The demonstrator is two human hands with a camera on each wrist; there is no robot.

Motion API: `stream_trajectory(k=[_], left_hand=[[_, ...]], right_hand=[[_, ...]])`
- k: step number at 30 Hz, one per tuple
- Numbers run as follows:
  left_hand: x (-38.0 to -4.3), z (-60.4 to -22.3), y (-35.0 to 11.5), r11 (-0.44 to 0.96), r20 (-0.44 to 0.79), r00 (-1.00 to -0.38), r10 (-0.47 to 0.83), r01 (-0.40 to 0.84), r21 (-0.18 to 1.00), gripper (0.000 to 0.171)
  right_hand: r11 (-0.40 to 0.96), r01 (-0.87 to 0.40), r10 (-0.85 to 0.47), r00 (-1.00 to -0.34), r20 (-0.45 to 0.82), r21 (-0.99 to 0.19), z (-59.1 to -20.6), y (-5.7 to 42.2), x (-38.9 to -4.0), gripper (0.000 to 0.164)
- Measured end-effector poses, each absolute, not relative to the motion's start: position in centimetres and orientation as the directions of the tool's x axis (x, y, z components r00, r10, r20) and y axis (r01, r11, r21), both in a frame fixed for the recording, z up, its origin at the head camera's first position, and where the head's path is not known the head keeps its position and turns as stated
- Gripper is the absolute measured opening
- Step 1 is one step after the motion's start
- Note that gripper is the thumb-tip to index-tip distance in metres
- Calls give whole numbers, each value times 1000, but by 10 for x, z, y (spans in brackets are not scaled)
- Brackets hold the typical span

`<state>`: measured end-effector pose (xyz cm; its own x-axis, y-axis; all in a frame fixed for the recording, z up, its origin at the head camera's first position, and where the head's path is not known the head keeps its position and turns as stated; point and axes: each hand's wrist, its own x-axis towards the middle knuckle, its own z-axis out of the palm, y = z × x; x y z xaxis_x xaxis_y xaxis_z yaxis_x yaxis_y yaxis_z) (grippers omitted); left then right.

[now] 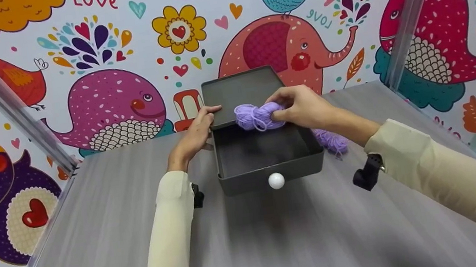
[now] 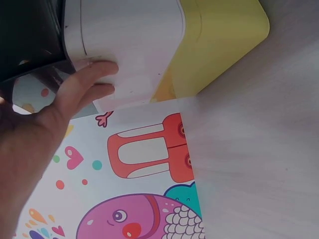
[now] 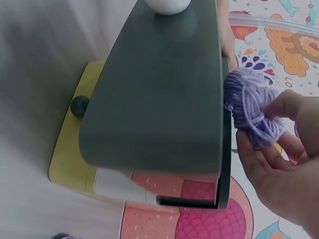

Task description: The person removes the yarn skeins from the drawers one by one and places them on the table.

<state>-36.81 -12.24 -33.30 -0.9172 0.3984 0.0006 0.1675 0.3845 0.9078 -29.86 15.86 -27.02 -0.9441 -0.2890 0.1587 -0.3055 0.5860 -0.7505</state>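
A small drawer cabinet (image 1: pixel 241 88) stands on the table with its dark grey-green top drawer (image 1: pixel 244 181) pulled out. The drawer bears a round white knob (image 1: pixel 276 181). Above the opening, my right hand (image 1: pixel 310 108) pinches a skein of light purple yarn (image 1: pixel 246 116) between thumb and fingers. My left hand (image 1: pixel 193 139) holds the cabinet's upper left edge. Its thumb lies on top, and in the left wrist view its fingers (image 2: pixel 97 74) touch the white side wall (image 2: pixel 134 45). The part of the drawer floor that shows is bare; its back is hidden by the yarn.
A second purple yarn skein (image 1: pixel 333 141) lies right of the cabinet, partly hidden by it. Below the pulled-out drawer is a yellow-green lower section (image 3: pixel 72 144) with a dark green knob (image 3: pixel 79 107). A cartoon-printed wall (image 1: pixel 183 67) and metal posts (image 1: pixel 411 14) bound the grey table (image 1: pixel 130 225).
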Motion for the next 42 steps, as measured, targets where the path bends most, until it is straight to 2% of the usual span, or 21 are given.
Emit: stream_trajectory(k=[8,21,34,42], left_hand=[[-368,-333,-123,395,10,-920,391,177,902,44],[-365,-334,-124,398,3,-916,402,177,900,43],[-367,-336,-122,406,-18,-918,396,158,900,43],[-367,-335,-122,417,-12,-922,388,164,894,43]], right_hand=[[492,-273,-198,-960,200,-826,-266,174,-303,31],[416,-209,-17,-975,222,-885,-274,211,-312,31],[444,-131,60,-983,176,-886,-298,255,-323,44],[462,-81,91,-986,138,-883,-324,277,-330,44]])
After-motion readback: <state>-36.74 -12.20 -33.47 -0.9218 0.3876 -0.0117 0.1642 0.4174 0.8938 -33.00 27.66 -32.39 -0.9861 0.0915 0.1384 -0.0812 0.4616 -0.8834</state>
